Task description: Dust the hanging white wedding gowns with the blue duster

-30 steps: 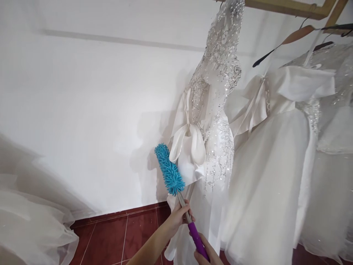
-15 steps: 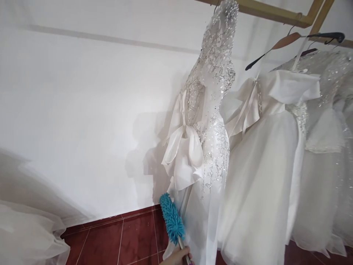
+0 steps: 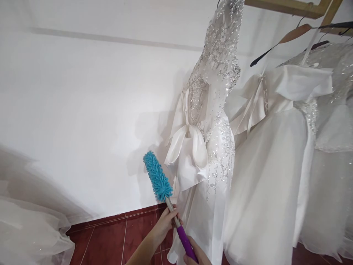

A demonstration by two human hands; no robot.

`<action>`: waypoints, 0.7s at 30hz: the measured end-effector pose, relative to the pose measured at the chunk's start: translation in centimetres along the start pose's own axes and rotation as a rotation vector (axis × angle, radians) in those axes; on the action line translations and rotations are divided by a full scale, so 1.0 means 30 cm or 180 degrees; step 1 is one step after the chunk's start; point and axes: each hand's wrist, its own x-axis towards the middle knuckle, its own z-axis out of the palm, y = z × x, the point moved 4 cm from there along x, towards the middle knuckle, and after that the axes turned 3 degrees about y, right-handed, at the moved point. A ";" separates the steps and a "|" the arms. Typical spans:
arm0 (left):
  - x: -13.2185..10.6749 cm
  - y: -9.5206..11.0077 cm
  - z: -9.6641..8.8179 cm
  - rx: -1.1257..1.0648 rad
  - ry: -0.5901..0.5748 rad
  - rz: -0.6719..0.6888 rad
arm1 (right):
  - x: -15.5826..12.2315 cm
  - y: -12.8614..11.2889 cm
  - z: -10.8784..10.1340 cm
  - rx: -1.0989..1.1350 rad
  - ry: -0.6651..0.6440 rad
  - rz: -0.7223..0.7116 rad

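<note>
White wall (image 3: pixel 82 110); sequinned gown (image 3: pixel 220 121) hanging against it. Blue duster (image 3: pixel 157 176), raised, its head just beside the gown's bow (image 3: pixel 190 147). Left hand (image 3: pixel 165 225) clasps the metal shaft; right hand (image 3: pixel 198 257) grasps the purple handle.

White plastered wall (image 3: pixel 82 95), one faint horizontal seam high up. Dark red tiled floor (image 3: pixel 110 239), pale grout. Wooden hanging rail (image 3: pixel 286 6), upper right. Even light, soft shadows.

1. right hand (image 3: pixel 199 257): cut by btm edge; I see part only.
2. duster (image 3: pixel 157 177): handle end hidden in it.
3. rail (image 3: pixel 289 6): cut at top.
</note>
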 end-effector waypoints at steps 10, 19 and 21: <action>-0.017 0.201 0.223 0.0289 -0.0776 0.0433 | -0.085 -0.213 -0.107 -0.0250 0.0464 0.0264; 0.153 -0.055 0.182 0.0239 -0.0462 -0.0074 | -0.038 -0.005 -0.133 -0.0406 0.0587 0.0385; 0.175 -0.117 0.150 0.0253 -0.0409 -0.0242 | -0.024 0.050 -0.133 -0.0689 0.0460 0.0250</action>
